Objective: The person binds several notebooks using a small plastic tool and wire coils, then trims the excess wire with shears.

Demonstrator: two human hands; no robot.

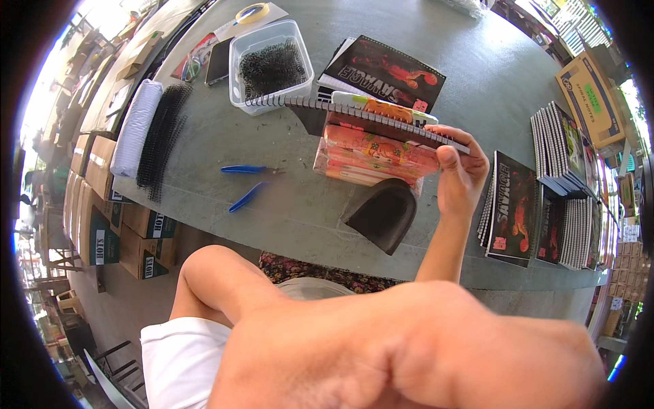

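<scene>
My right hand (462,174) grips the right end of a dark spiral notebook (381,123), thumb on the near side and fingers behind. The notebook is held nearly edge-on, its wire coil along the top running out past the left end. Just below it is a pink and orange printed stack (375,153) with a cartoon figure. A black rounded pad-like piece (383,217) lies on the near side of that stack. My left arm is bent close to the camera, and my left hand (504,347) looms large and blurred, its fingers not distinguishable. Left of the notebook rest blue-handled pliers (246,184), spread apart.
A clear plastic tub (305,82) holds black coils. Long black coils (163,136) and a white roll (136,129) lie at left. Black-covered notebooks (388,71) sit behind; more notebook stacks (514,204) and a carton (589,102) stand at right. Tape (252,13) lies far left.
</scene>
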